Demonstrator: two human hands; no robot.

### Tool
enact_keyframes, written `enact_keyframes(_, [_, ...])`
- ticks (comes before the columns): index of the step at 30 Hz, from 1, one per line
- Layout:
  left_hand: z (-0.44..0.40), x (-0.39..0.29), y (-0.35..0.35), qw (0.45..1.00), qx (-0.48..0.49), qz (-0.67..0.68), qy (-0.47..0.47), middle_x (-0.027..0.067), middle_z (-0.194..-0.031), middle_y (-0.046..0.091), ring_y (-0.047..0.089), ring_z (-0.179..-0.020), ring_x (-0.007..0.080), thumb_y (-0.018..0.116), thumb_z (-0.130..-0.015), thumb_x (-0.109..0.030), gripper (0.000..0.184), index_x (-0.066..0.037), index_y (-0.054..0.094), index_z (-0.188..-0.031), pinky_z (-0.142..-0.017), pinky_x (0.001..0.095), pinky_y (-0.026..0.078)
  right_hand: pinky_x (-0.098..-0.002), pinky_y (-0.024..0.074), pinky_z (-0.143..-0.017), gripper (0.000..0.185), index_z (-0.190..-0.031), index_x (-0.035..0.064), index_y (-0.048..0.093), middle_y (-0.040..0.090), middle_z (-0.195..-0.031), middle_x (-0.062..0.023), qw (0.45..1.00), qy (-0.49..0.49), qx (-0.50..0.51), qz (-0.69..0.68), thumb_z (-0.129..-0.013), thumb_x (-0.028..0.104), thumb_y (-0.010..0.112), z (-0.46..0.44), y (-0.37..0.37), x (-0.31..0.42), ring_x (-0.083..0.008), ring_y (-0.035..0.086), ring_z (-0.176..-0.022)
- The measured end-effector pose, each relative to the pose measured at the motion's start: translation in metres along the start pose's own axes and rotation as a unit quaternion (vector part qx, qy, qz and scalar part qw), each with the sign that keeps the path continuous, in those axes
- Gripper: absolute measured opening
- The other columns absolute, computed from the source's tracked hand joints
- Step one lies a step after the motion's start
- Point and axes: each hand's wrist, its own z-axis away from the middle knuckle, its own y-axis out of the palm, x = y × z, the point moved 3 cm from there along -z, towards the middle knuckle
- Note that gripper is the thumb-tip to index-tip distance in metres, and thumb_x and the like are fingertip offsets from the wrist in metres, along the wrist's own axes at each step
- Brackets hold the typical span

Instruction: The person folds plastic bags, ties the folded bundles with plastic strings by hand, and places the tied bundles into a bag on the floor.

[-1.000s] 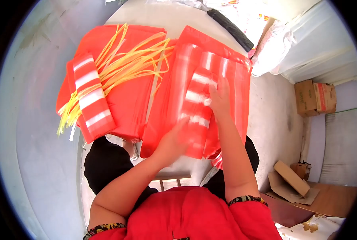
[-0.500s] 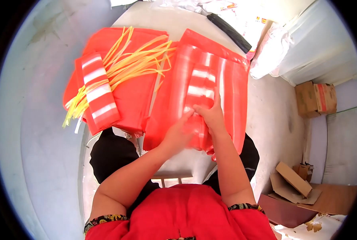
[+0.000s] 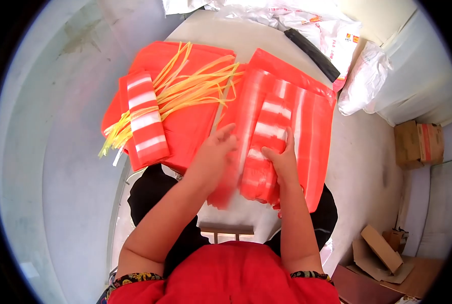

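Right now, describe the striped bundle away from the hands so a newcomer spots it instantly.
On the pale table, find the left red stack. Near its outer edge lies a narrow striped bundle, red and white. Yellow strands cross it, whereas the other striped bundle, at the right hand, shows none.

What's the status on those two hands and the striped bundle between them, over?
Right hand holding striped bundle, thumb on top. Left hand beside it, grip unclear in the blur. Yellow strips off to the left, clear of that bundle.
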Motion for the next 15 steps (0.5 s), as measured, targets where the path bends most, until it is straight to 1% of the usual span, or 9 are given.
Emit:
enact_keyframes(1, [0.000,-0.002,0.008,0.979,-0.003,0.165,-0.118,0.0072,-0.133,0.061,0.057,-0.115,0.0146,0.061,-0.102,-0.012,0.044,-0.005,0.059,-0.145,-0.090,0.0296,0.047,-0.0386,0.0584,-0.098,0.103,-0.166,0.0069,0.019,0.050,-0.150,-0.0220,1.000,-0.002,-0.002,0.003,-0.082,0.007,0.080,-0.001,-0.001,-0.003,-0.0302,0.059,-0.128])
enact_keyframes(4, [-0.026,-0.011,0.014,0.998,-0.034,0.055,0.020,0.0110,-0.139,0.060,0.056,-0.123,0.0217,0.062,-0.097,-0.007,0.041,-0.001,0.062,-0.138,-0.099,0.0366,0.046,-0.0391,0.0582,-0.098,0.103,-0.166,0.0073,0.019,0.050,-0.150,-0.0219,1.000,0.006,-0.002,-0.004,-0.083,0.008,0.079,0.001,-0.002,0.000,-0.0307,0.059,-0.128])
enact_keyframes(5, [-0.044,-0.010,0.009,0.980,-0.054,-0.127,0.145,0.0126,-0.142,0.058,0.055,-0.125,0.0247,0.062,-0.096,-0.006,0.041,-0.001,0.062,-0.137,-0.101,0.0389,0.046,-0.0393,0.0581,-0.099,0.103,-0.166,0.0075,0.019,0.050,-0.150,-0.0218,1.000,0.012,-0.003,-0.007,-0.083,0.009,0.079,0.002,-0.003,0.000,-0.0309,0.059,-0.129])
enact_keyframes(6, [-0.068,-0.001,-0.002,0.913,-0.071,-0.301,0.265,0.0143,-0.146,0.056,0.054,-0.127,0.0276,0.061,-0.094,-0.004,0.041,-0.001,0.063,-0.135,-0.103,0.0411,0.045,-0.0403,0.0582,-0.099,0.105,-0.167,0.0073,0.018,0.048,-0.152,-0.0217,1.000,0.018,-0.003,-0.012,-0.082,0.006,0.079,0.002,-0.005,-0.001,-0.0311,0.058,-0.130])
enact_keyframes(7, [-0.087,0.007,-0.008,0.802,-0.085,-0.459,0.373,0.0160,-0.149,0.055,0.053,-0.129,0.0306,0.061,-0.093,-0.003,0.041,-0.001,0.063,-0.134,-0.104,0.0434,0.044,-0.0414,0.0583,-0.099,0.107,-0.167,0.0072,0.016,0.047,-0.153,-0.0216,1.000,0.022,-0.005,-0.017,-0.081,0.004,0.080,0.000,-0.006,-0.001,-0.0314,0.057,-0.131])
enact_keyframes(8, [-0.105,0.014,-0.014,0.786,-0.078,-0.491,0.367,0.0171,-0.149,0.055,0.052,-0.129,0.0337,0.061,-0.092,-0.002,0.041,-0.001,0.064,-0.133,-0.106,0.0447,0.043,-0.0424,0.0584,-0.100,0.110,-0.168,0.0071,0.015,0.046,-0.154,-0.0215,0.999,0.026,-0.007,-0.021,-0.080,0.002,0.081,-0.001,-0.007,-0.003,-0.0316,0.056,-0.133])
enact_keyframes(10, [-0.126,0.019,-0.019,0.754,-0.065,-0.552,0.350,0.0194,-0.149,0.055,0.052,-0.129,0.0399,0.060,-0.091,-0.001,0.040,0.000,0.065,-0.131,-0.108,0.0472,0.042,-0.0425,0.0564,-0.103,0.110,-0.168,0.0070,0.013,0.044,-0.156,-0.0211,0.999,0.029,-0.002,-0.041,-0.081,0.003,0.081,0.000,-0.007,-0.001,-0.0312,0.054,-0.135])
enact_keyframes(13, [-0.143,0.023,-0.022,0.772,-0.055,-0.564,0.287,0.0189,-0.146,0.059,0.053,-0.130,0.0405,0.059,-0.091,0.001,0.036,0.000,0.068,-0.126,-0.108,0.0472,0.043,-0.0426,0.0546,-0.105,0.111,-0.169,0.0071,0.011,0.041,-0.159,-0.0207,0.999,0.007,0.009,-0.051,-0.082,0.003,0.079,-0.005,-0.013,-0.008,-0.0307,0.052,-0.138])
enact_keyframes(15, [-0.160,0.024,-0.030,0.805,-0.018,-0.529,0.268,0.0181,-0.143,0.062,0.054,-0.130,0.0393,0.059,-0.091,0.001,0.036,0.000,0.070,-0.125,-0.108,0.0463,0.044,-0.0419,0.0537,-0.106,0.108,-0.169,0.0075,0.011,0.040,-0.160,-0.0202,0.997,-0.006,0.014,-0.070,-0.083,0.003,0.077,-0.003,-0.014,-0.004,-0.0306,0.051,-0.139])
